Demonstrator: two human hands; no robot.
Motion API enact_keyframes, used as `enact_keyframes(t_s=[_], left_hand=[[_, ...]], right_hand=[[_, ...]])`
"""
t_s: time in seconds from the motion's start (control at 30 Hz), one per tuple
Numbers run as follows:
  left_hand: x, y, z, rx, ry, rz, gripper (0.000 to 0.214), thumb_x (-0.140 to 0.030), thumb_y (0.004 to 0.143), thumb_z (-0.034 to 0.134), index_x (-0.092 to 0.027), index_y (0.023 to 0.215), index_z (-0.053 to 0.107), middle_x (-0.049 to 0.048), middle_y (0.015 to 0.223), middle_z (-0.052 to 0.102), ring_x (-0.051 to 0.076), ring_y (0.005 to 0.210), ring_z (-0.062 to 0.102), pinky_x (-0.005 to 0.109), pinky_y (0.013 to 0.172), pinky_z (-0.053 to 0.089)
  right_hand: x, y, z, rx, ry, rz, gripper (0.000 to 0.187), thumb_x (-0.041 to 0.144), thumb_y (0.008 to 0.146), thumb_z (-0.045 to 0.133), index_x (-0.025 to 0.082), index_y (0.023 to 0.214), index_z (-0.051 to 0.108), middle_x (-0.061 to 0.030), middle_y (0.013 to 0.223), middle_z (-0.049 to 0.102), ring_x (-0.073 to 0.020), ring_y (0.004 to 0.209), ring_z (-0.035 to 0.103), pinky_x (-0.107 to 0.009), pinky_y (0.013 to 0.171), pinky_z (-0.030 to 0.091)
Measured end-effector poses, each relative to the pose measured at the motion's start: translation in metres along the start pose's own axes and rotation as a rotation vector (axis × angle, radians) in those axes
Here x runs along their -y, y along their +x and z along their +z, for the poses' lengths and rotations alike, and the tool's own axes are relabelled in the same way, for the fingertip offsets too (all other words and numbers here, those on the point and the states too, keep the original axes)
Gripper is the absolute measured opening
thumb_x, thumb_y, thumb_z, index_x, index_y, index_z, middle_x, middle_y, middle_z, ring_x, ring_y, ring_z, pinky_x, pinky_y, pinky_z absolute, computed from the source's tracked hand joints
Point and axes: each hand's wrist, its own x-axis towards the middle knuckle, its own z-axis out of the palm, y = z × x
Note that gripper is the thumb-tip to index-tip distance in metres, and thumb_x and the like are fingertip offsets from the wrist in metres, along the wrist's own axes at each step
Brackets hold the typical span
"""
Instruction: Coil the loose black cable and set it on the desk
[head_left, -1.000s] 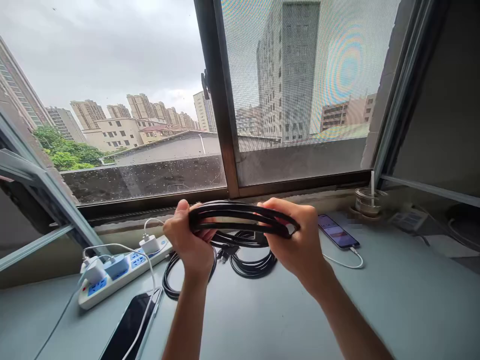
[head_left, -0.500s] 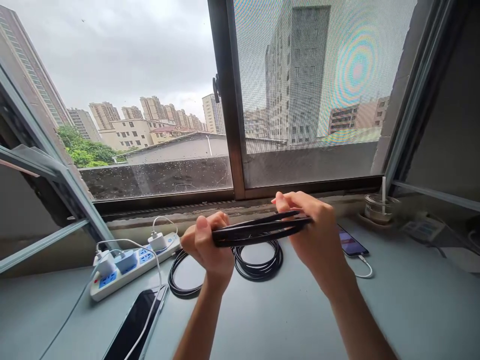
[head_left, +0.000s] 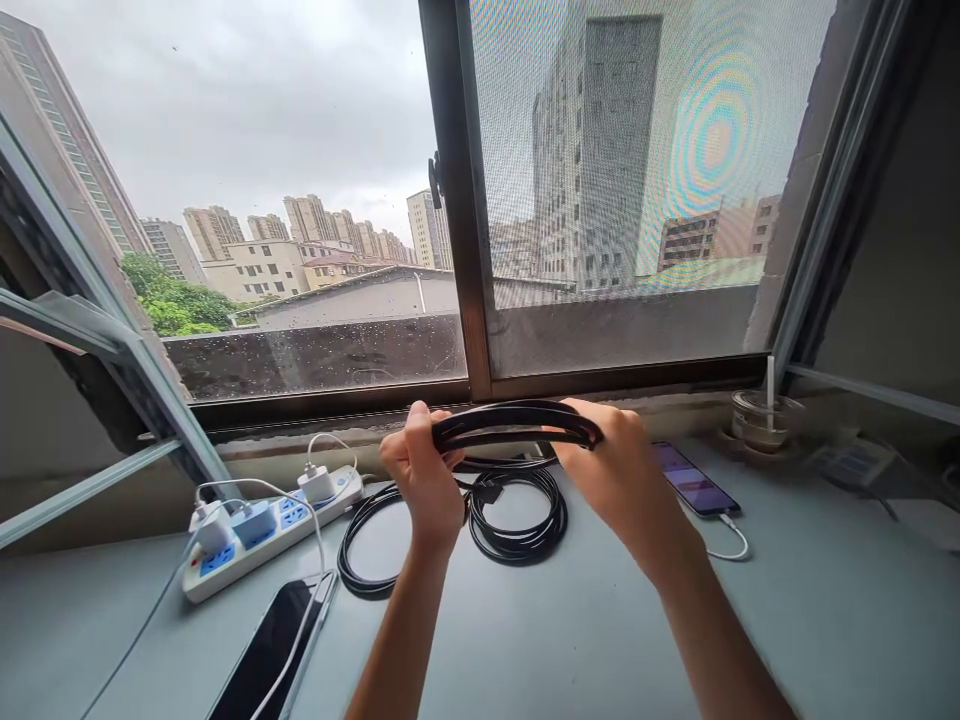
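A coiled black cable (head_left: 517, 413) is held up between my two hands above the table, its loops bunched and seen nearly edge-on. My left hand (head_left: 424, 480) grips the left end of the coil, thumb on top. Around the right end, my right hand (head_left: 607, 455) is closed, with its fingertips hidden behind the loops. Below, on the table, lies a second black cable coil (head_left: 555, 520) with a dark connector (head_left: 489, 493) at its upper left. Another black cable coil (head_left: 346, 560) rests farther left, partly covered by my left hand and wrist.
A white power strip (head_left: 262, 540) with plugged-in chargers sits at the left. Near it lies a dark phone (head_left: 262, 650) with a white cable across it. On the right are a lit phone (head_left: 697, 485) on a charging cable and a lidded cup with a straw (head_left: 761, 420). A window stands behind.
The held coil has tilted, so its loops now arch and show more opening. My left hand has moved slightly up and right; my right hand has shifted left and a little lower.
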Motion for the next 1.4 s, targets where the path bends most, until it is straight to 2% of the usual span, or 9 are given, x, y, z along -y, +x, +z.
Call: enact_keyframes(t_s=[0.2,0.47,0.57,0.67,0.77,0.83,1.07,1.27,1.4], left_hand=[[0.001,0.005,-0.005,-0.245,-0.02,0.027,0.026,-0.037,0.069,0.05,-0.019,0.052,0.043,-0.0047,0.041,0.046,0.006,0.032,0.037,0.019,0.031,0.017],[-0.009,0.015,-0.008,-0.181,-0.164,-0.081,0.029,-0.032,0.071,0.048,-0.02,0.052,0.03,-0.008,0.04,0.031,0.003,0.031,0.024,0.018,0.032,0.017],[-0.011,0.02,-0.01,-0.032,-0.143,-0.191,0.038,-0.034,0.071,0.052,-0.019,0.049,0.024,-0.0085,0.042,0.02,0.002,0.033,0.016,0.017,0.032,0.011],[-0.007,0.028,-0.016,0.166,-0.049,-0.318,0.047,-0.04,0.074,0.054,-0.02,0.047,0.022,-0.0088,0.042,0.014,0.002,0.034,0.011,0.018,0.033,0.007],[0.001,0.035,-0.02,0.262,0.112,-0.468,0.053,-0.051,0.077,0.053,-0.02,0.047,0.022,-0.0088,0.042,0.014,0.002,0.034,0.011,0.019,0.033,0.004],[0.005,0.038,-0.022,0.3,0.22,-0.551,0.058,-0.059,0.076,0.052,-0.02,0.047,0.021,-0.0091,0.042,0.013,0.001,0.034,0.01,0.018,0.034,0.003],[0.016,0.042,-0.024,0.547,0.271,-0.707,0.065,-0.076,0.066,0.05,-0.02,0.051,0.02,-0.0099,0.044,0.013,0.0,0.035,0.01,0.018,0.033,0.001],[0.044,0.043,-0.029,0.672,0.303,-0.586,0.049,-0.063,0.071,0.058,-0.018,0.069,0.04,-0.0112,0.046,0.024,0.001,0.034,0.023,0.012,0.033,0.017],[0.074,0.042,-0.035,0.787,0.545,-0.53,0.026,-0.043,0.085,0.051,-0.019,0.088,0.042,-0.0077,0.05,0.046,0.009,0.04,0.051,0.017,0.041,0.038]], right_hand=[[0.01,-0.002,-0.002,0.118,0.317,-0.062,0.022,0.024,0.082,0.051,0.017,0.061,0.055,0.0046,0.051,0.043,-0.0093,0.05,0.034,-0.019,0.048,0.029],[0.027,-0.013,-0.003,0.362,0.572,-0.022,0.027,0.024,0.084,0.052,0.017,0.058,0.056,0.0043,0.05,0.055,-0.0081,0.045,0.048,-0.016,0.043,0.033],[0.029,-0.014,0.001,0.336,0.518,0.006,0.02,0.026,0.082,0.055,0.018,0.066,0.061,0.0056,0.047,0.053,-0.0087,0.044,0.049,-0.017,0.044,0.035],[0.024,-0.009,0.009,0.087,0.359,-0.019,0.009,0.025,0.078,0.062,0.021,0.085,0.065,0.0076,0.052,0.053,-0.0086,0.047,0.05,-0.018,0.049,0.038],[0.011,-0.001,0.019,-0.088,0.312,-0.096,0.043,0.03,0.076,0.068,0.025,0.117,0.055,0.0055,0.074,0.062,-0.0091,0.056,0.055,-0.019,0.055,0.044],[0.001,0.004,0.024,-0.12,0.293,-0.195,0.047,0.032,0.08,0.067,0.027,0.124,0.051,0.0019,0.094,0.062,-0.0094,0.064,0.057,-0.02,0.056,0.046],[-0.026,0.016,0.033,-0.103,0.188,-0.388,0.019,0.03,0.087,0.062,0.028,0.105,0.067,0.0004,0.107,0.061,-0.0121,0.08,0.06,-0.02,0.058,0.046],[-0.059,0.028,0.056,-0.02,0.262,-0.22,0.021,0.028,0.09,0.056,0.023,0.107,0.067,-0.0007,0.091,0.062,-0.0084,0.055,0.055,-0.022,0.055,0.045],[-0.086,0.033,0.076,0.107,0.155,-0.099,0.019,0.025,0.089,0.057,0.019,0.104,0.069,-0.0031,0.092,0.065,-0.0152,0.079,0.062,-0.024,0.072,0.048]])
